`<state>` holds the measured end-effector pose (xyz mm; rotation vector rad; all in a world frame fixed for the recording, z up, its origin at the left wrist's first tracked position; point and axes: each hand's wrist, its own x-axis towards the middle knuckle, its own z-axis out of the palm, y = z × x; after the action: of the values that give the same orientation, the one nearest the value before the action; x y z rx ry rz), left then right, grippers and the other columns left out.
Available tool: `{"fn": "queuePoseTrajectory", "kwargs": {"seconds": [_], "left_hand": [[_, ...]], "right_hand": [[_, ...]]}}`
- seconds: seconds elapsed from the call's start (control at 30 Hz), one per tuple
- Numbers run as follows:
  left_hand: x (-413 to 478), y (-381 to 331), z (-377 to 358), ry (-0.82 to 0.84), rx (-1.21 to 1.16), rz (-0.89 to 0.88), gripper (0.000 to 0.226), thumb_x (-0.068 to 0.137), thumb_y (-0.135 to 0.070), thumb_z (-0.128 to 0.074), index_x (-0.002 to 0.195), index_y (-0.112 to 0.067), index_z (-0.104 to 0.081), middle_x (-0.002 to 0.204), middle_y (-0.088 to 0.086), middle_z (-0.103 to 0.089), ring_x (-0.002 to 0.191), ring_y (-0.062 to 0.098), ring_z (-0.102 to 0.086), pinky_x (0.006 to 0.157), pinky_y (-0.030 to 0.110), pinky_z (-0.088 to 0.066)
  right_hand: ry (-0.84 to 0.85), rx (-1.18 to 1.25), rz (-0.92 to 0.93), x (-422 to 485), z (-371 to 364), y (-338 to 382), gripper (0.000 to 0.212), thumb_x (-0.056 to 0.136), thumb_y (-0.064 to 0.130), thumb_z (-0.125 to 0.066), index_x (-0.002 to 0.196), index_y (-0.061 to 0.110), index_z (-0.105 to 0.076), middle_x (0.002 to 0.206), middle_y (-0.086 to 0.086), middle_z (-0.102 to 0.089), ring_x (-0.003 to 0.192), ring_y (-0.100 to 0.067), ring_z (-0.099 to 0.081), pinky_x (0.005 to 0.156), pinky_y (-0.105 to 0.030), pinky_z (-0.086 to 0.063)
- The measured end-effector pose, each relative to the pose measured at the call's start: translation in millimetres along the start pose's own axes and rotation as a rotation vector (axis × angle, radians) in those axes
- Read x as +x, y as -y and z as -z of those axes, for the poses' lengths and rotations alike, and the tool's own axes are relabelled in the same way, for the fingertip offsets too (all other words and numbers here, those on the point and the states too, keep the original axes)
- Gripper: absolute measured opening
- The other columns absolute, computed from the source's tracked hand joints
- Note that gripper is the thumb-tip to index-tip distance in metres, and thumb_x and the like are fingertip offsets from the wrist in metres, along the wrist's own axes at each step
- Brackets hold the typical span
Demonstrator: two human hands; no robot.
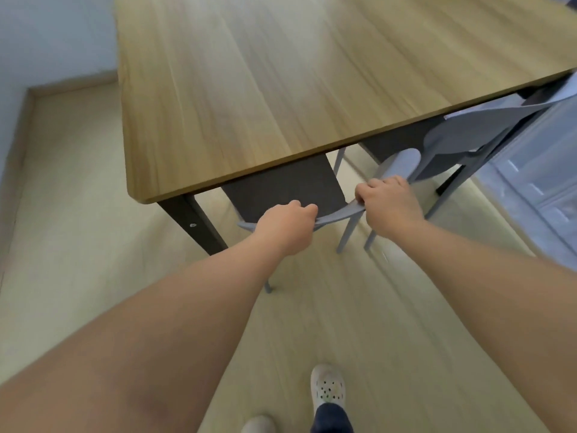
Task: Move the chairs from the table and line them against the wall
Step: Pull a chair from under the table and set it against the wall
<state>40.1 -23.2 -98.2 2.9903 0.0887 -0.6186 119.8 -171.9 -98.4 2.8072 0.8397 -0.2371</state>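
Observation:
A grey chair [338, 216] with thin metal legs is tucked under the near edge of the wooden table [249, 89], its seat dark under the tabletop. My left hand [288, 225] is closed over the left part of its curved backrest. My right hand [388, 203] grips the right end of the same backrest. A second grey chair [474, 132] stands further right, also pushed under the table, its backrest close to my right hand.
A white wall [46, 35] with a skirting board runs along the left. Light wooden floor [78, 214] lies open to the left of the table. A pale cabinet front [540, 176] stands at the right. My feet in white clogs [327, 389] are below.

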Motion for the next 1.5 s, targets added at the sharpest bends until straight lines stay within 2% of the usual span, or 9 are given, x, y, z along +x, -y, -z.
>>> {"fn": "queuePoseTrajectory", "kwargs": {"seconds": [0.13,0.37,0.47,0.57,0.83,1.03,1.17,1.33,1.5], "left_hand": [[-13.9,-10.6,-7.3,-0.099,0.083,-0.054,0.023,0.096,-0.013,-0.042,0.118,-0.011,-0.048,0.093,0.007,-0.044,0.057,0.017,-0.039,0.055,0.03,-0.034],[-64.8,-49.4,-46.3,-0.124,0.205,-0.227,0.028,0.094,-0.004,-0.04,0.121,-0.005,-0.049,0.116,0.013,-0.055,0.104,0.033,-0.062,0.068,0.031,-0.031],[-83.7,-63.7,-60.9,-0.104,0.281,-0.343,0.029,0.094,-0.002,-0.038,0.121,-0.005,-0.05,0.122,0.012,-0.055,0.105,0.031,-0.063,0.068,0.032,-0.033],[-105.1,-71.6,-79.1,-0.09,0.352,-0.398,0.029,0.094,-0.002,-0.039,0.121,-0.004,-0.05,0.121,0.012,-0.056,0.103,0.03,-0.064,0.067,0.031,-0.033],[-179.8,-57.6,-126.1,0.005,0.427,-0.38,0.026,0.097,-0.004,-0.035,0.121,-0.005,-0.045,0.121,0.014,-0.05,0.098,0.031,-0.064,0.065,0.034,-0.036],[-247.1,-41.8,-151.9,0.119,0.351,-0.306,0.025,0.096,-0.004,-0.039,0.118,-0.011,-0.049,0.118,0.008,-0.056,0.107,0.026,-0.056,0.091,0.037,-0.045],[-263.0,-33.8,-143.3,0.12,0.324,-0.274,0.025,0.095,-0.003,-0.04,0.115,-0.013,-0.052,0.116,0.006,-0.06,0.108,0.025,-0.057,0.102,0.043,-0.041],[-249.6,-15.4,-119.7,0.173,0.355,-0.32,0.034,0.092,0.002,-0.037,0.121,-0.012,-0.05,0.12,0.006,-0.06,0.1,0.026,-0.058,0.074,0.031,-0.039],[-207.5,7.6,-83.6,0.173,0.398,-0.414,0.034,0.088,0.004,-0.038,0.116,-0.012,-0.052,0.117,0.008,-0.062,0.104,0.029,-0.061,0.07,0.031,-0.038]], "right_hand": [[-0.041,-0.017,-0.034,-20.5,-6.8,-0.8,0.024,0.093,0.007,-0.049,0.116,0.014,-0.054,0.114,-0.009,-0.058,0.11,-0.03,-0.052,0.098,-0.035,-0.035],[0.007,0.075,-0.18,-97.5,-36.4,4.8,0.032,0.086,-0.009,-0.046,0.116,0.0,-0.054,0.116,-0.02,-0.059,0.104,-0.031,-0.052,0.09,-0.034,-0.033],[0.068,0.094,-0.213,-129.4,-47.3,6.1,0.027,0.087,-0.009,-0.045,0.11,0.001,-0.053,0.116,-0.022,-0.058,0.111,-0.032,-0.054,0.085,-0.034,-0.035],[0.093,0.102,-0.197,-159.2,-61.7,10.3,0.024,0.081,-0.01,-0.049,0.089,0.013,-0.045,0.106,-0.024,-0.061,0.095,-0.033,-0.057,0.072,-0.037,-0.039],[0.161,0.038,-0.077,-258.3,-72.4,57.3,0.024,0.09,0.001,-0.046,0.108,0.014,-0.054,0.118,-0.013,-0.065,0.11,-0.031,-0.062,0.068,-0.03,-0.03],[0.204,0.093,0.057,-328.5,-77.5,96.6,0.015,0.09,0.006,-0.045,0.088,0.02,-0.04,0.113,-0.013,-0.068,0.105,-0.032,-0.064,0.061,-0.03,-0.026],[0.218,0.077,0.049,-339.2,-65.1,112.9,0.024,0.091,0.005,-0.045,0.107,0.012,-0.061,0.114,-0.013,-0.068,0.107,-0.032,-0.063,0.067,-0.031,-0.03],[0.251,0.083,-0.042,-328.2,-40.9,128.7,0.03,0.091,0.004,-0.046,0.117,0.008,-0.061,0.121,-0.013,-0.066,0.113,-0.03,-0.062,0.083,-0.035,-0.047],[0.272,0.113,-0.281,-291.0,-13.7,138.4,0.032,0.092,0.002,-0.045,0.121,0.01,-0.059,0.123,-0.012,-0.064,0.115,-0.031,-0.061,0.084,-0.034,-0.047]]}}
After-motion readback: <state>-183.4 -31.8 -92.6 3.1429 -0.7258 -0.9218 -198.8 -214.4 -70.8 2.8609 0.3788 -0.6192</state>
